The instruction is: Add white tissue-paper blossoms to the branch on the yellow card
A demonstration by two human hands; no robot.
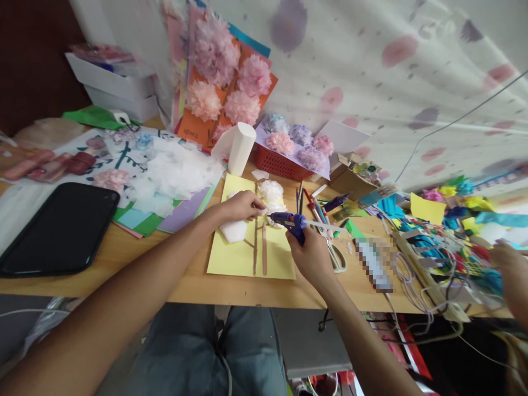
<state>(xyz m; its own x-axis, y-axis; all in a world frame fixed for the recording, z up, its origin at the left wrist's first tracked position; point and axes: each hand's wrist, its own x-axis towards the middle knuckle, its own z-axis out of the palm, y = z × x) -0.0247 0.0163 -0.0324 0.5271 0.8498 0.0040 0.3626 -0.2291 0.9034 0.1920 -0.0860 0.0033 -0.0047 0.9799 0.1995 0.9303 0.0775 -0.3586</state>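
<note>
A yellow sheet (276,258) lies on the wooden table, with a brown drawn stem and a wooden stick (264,248) on it. White tissue flowers (271,191) sit on its upper part. My right hand (311,250) is wrapped round a blue glue gun (292,221), whose nozzle points left toward the flowers; a glue stick juts from its back. Over the sheet, the fingers of my left hand (243,206) are pinched together near the nozzle, on a small white piece too small to make out clearly. White tissue (234,231) lies beneath that hand.
A black tablet (60,228) lies at left, near a tissue pile (177,165). Behind the sheet stand a white roll (242,148) and a red basket (280,163). Scissors (338,257), pens, a blurred phone and cables lie right. Another person's hand (509,275) is at far right.
</note>
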